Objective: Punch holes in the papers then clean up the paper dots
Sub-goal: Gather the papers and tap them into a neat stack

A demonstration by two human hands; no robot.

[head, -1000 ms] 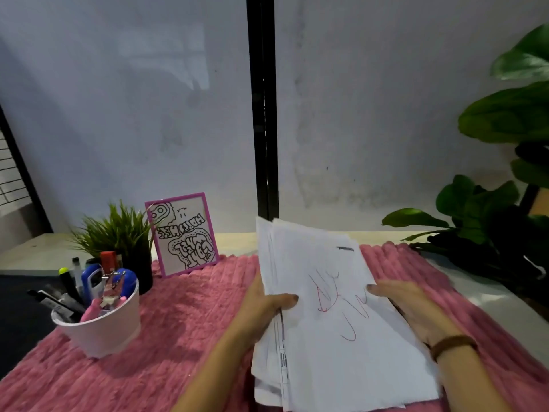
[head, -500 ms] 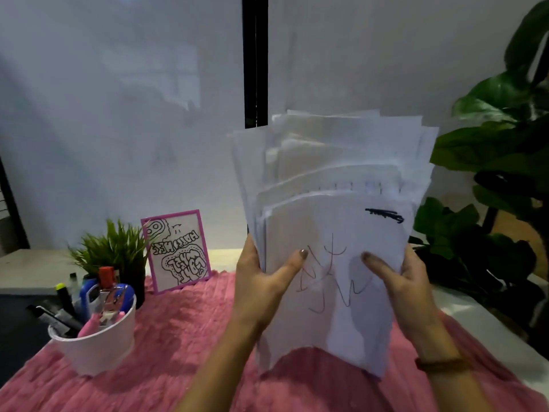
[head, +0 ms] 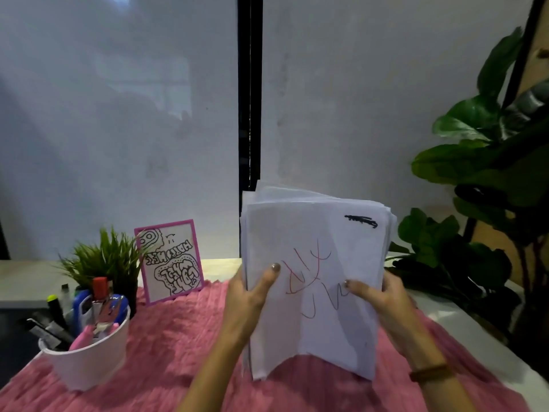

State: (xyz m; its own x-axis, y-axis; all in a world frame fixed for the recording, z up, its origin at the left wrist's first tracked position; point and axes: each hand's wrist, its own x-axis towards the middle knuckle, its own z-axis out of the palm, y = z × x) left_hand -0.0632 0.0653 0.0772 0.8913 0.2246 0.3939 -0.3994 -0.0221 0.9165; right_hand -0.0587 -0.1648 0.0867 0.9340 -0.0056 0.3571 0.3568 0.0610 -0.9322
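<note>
At far left on the pink ribbed cloth (head: 178, 352): white cup (head: 89, 364) packed with markers and pens. Behind it, a small potted grass plant (head: 104, 260). Just right of the plant, a pink-framed doodle card (head: 170, 261) stands upright, tilted back slightly.

Centre: stack of papers (head: 315, 278) held upright over the cloth, long axis vertical, front sheet facing the camera. The black scribble sits at the top right corner and red pen lines cross the middle. The upper edges are fanned unevenly. The lower edge bows upward in the middle, with the corners down at the cloth; contact there cannot be confirmed.

Left hand (head: 248, 298) grips the stack's left edge, thumb pressed on the front sheet, fingers hidden behind. Right hand (head: 383, 301) grips the right edge the same way, thumb on the front, fingers behind. A brown bracelet (head: 429, 376) is on the right wrist.

Behind the stack, a black window post (head: 249, 114) runs vertically. Far right: large-leaved green plant (head: 475, 173).
</note>
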